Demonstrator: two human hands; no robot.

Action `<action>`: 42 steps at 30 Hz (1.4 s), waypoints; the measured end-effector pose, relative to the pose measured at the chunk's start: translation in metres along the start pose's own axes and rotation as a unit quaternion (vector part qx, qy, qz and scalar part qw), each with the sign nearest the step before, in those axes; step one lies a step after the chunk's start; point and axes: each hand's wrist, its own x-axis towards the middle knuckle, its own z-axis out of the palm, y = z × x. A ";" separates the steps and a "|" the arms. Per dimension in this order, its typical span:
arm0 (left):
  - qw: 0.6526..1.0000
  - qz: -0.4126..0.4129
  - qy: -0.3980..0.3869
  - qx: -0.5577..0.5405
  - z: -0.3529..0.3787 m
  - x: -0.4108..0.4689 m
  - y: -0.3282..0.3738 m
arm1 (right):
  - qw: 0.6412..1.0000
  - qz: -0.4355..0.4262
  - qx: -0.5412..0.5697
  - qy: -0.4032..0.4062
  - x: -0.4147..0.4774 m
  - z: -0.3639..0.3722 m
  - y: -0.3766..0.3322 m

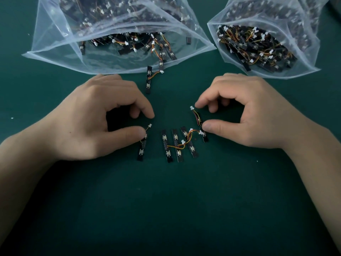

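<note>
Head view — left hand (96, 117) presses flat black strip (141, 149), right hand (249, 111) pinches wired strip (205, 137).

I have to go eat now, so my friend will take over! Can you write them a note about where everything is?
Left hand: the thumb presses on the left strip; a full pinch is unclear.
Right hand: the thumb and forefinger pinch the right strip, at its board and white plug.
Done: three strips lie side by side on the green mat between the hands.
Left: probably line up both held strips, then the loose strip by the left bag. It and the right bag hold many more.
</note>
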 end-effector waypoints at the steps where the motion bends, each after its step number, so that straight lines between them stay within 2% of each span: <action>1: 1.000 0.001 -0.006 0.001 -0.001 -0.001 0.000 | 1.000 0.000 0.000 -0.003 0.000 0.000 0.000; 7: 1.000 0.008 -0.023 0.009 -0.002 0.000 0.003 | 1.000 -0.002 0.004 -0.015 0.000 0.000 -0.001; 42: 1.000 0.018 0.000 0.007 0.006 0.000 0.005 | 1.000 -0.005 0.010 -0.018 0.001 0.000 -0.004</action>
